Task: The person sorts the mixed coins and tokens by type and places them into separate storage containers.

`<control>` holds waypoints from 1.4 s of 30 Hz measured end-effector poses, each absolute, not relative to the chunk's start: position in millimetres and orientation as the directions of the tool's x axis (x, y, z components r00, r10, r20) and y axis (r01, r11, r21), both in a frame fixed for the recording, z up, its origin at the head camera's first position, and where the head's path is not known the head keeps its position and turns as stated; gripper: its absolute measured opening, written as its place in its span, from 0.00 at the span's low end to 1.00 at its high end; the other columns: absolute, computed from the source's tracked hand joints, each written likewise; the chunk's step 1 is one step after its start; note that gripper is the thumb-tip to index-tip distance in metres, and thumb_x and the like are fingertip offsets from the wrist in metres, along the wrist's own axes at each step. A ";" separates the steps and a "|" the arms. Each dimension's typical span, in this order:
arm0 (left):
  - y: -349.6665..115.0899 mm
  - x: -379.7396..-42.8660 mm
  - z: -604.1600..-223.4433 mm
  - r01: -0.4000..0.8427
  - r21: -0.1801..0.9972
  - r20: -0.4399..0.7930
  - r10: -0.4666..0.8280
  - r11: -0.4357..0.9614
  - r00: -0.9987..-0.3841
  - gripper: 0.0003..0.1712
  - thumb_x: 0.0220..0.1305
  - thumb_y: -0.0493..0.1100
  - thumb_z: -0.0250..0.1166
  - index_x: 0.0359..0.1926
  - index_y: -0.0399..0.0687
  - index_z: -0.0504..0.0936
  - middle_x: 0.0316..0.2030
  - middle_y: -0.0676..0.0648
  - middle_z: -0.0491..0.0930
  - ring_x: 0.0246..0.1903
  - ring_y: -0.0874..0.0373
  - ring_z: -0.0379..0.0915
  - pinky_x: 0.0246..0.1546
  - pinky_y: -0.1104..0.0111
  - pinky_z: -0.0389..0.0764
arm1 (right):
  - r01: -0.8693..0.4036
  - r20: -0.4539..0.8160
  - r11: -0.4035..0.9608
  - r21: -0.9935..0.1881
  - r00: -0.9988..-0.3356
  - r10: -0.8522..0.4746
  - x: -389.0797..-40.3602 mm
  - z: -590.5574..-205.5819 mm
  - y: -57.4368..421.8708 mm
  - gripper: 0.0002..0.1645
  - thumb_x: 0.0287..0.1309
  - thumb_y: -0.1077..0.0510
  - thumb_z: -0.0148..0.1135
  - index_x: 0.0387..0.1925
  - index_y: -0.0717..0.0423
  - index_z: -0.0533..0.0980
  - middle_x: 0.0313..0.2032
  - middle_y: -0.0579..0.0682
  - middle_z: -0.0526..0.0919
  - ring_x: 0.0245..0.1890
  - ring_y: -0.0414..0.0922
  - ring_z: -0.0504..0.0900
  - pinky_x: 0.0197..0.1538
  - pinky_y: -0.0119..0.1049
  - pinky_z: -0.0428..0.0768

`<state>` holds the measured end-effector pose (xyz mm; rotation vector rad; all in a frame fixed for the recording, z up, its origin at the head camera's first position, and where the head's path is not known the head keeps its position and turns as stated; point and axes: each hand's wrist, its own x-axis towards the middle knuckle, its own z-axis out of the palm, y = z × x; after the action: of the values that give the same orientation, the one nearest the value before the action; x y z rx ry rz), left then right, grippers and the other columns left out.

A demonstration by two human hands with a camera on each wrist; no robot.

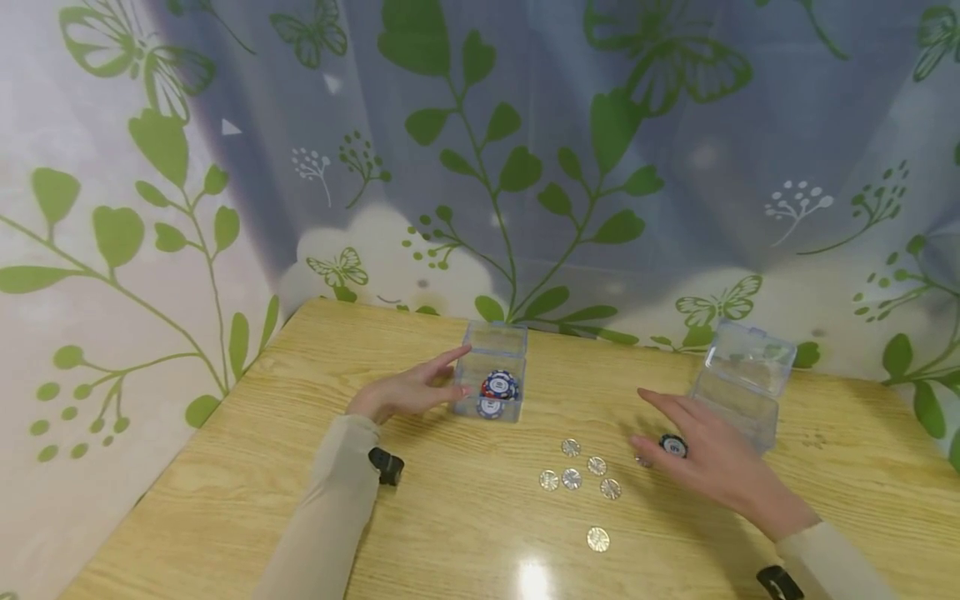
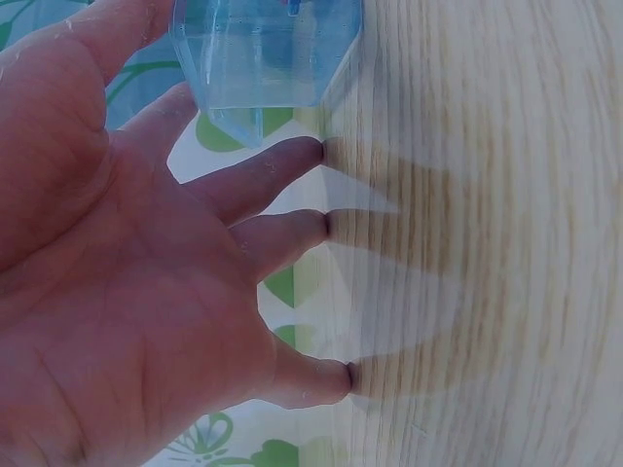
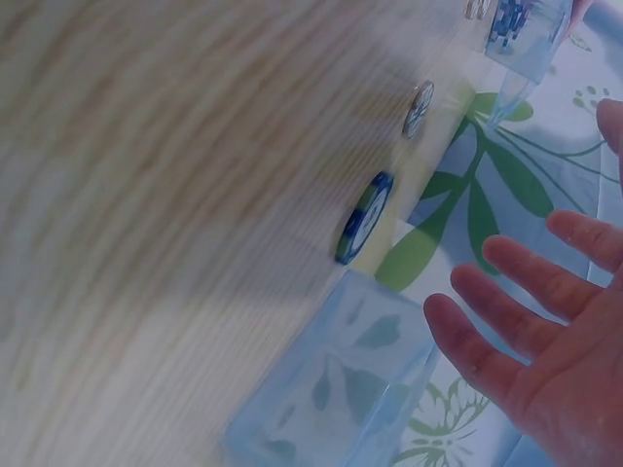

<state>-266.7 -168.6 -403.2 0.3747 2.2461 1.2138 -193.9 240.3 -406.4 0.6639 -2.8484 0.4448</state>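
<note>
My left hand (image 1: 411, 390) is beside a small clear plastic box (image 1: 489, 408) with its lid raised. Its thumb and index finger reach to the box's left side, while the other fingers spread with their tips on the tabletop in the left wrist view. Inside the box lie poker chips (image 1: 499, 385), a dark blue one on top and a bit of red beneath. My right hand (image 1: 716, 458) hovers with spread fingers, holding nothing. Below it, a dark poker chip (image 3: 366, 219) lies on the table, with a silver coin (image 3: 419, 110) close by.
Several shiny silver coins (image 1: 572, 478) lie scattered across the middle of the wooden table (image 1: 450, 517). Another clear box (image 1: 750, 408), lid up, stands beyond the right hand. A curtain with leaves and butterflies (image 1: 555, 167) hangs along the table's back and left edges.
</note>
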 end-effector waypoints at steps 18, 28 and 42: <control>-168.5 -268.2 -404.3 -0.032 0.836 -0.346 0.481 0.548 -0.805 0.43 0.64 0.61 0.57 0.71 0.82 0.41 0.75 0.43 0.40 0.73 0.41 0.39 0.63 0.37 0.59 | -0.404 0.201 0.864 -0.299 -0.912 -0.357 -182.8 -410.7 263.2 0.33 0.60 0.38 0.57 0.61 0.50 0.70 0.38 0.45 0.85 0.38 0.41 0.83 0.36 0.41 0.80; -168.3 -268.3 -404.8 -0.024 0.835 -0.342 0.482 0.550 -0.807 0.43 0.65 0.60 0.57 0.72 0.80 0.40 0.75 0.43 0.41 0.73 0.42 0.39 0.62 0.37 0.60 | -0.377 0.078 0.869 -0.320 -0.925 -0.373 -182.9 -409.8 279.2 0.31 0.61 0.37 0.56 0.58 0.51 0.72 0.16 0.32 0.71 0.15 0.28 0.66 0.21 0.26 0.66; -168.4 -267.4 -404.8 -0.015 0.829 -0.338 0.478 0.560 -0.811 0.43 0.65 0.60 0.57 0.71 0.81 0.40 0.75 0.43 0.42 0.72 0.40 0.42 0.62 0.38 0.61 | -0.402 -0.019 0.852 -0.336 -0.901 -0.433 -189.1 -419.9 289.3 0.36 0.61 0.39 0.57 0.61 0.60 0.69 0.09 0.33 0.62 0.10 0.29 0.55 0.18 0.26 0.60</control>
<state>-267.4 -168.4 -404.8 0.3710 2.2559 1.2056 -189.1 289.3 -419.9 0.7031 -3.1130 0.5324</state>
